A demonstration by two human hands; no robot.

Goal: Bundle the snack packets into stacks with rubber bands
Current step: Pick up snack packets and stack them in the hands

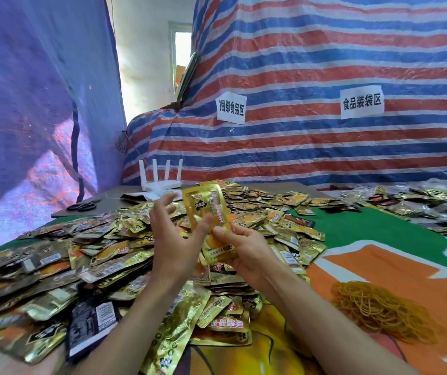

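Right hand point(244, 255): fingers pinch gold snack packets point(207, 209) — these rise above the fingertips.
Left hand point(175, 239): fingers spread, released — thumb just beside the packets.

Gold snack packets point(95, 253) lie heaped loose, one packet point(211, 209) held upright above them. Tan rubber bands point(379, 309) sit mounded to the right.

Most snack packets point(125, 239) shiny gold w/ orange patches, a few black (maybe navy, blurred); rubber bands point(379, 309) amber-tan; surface cover point(365, 231) green, orange & white blocks; tarp point(325, 63) red/white/blue stripes; sheet point(27, 104) blue-purple; router point(161, 182) white.
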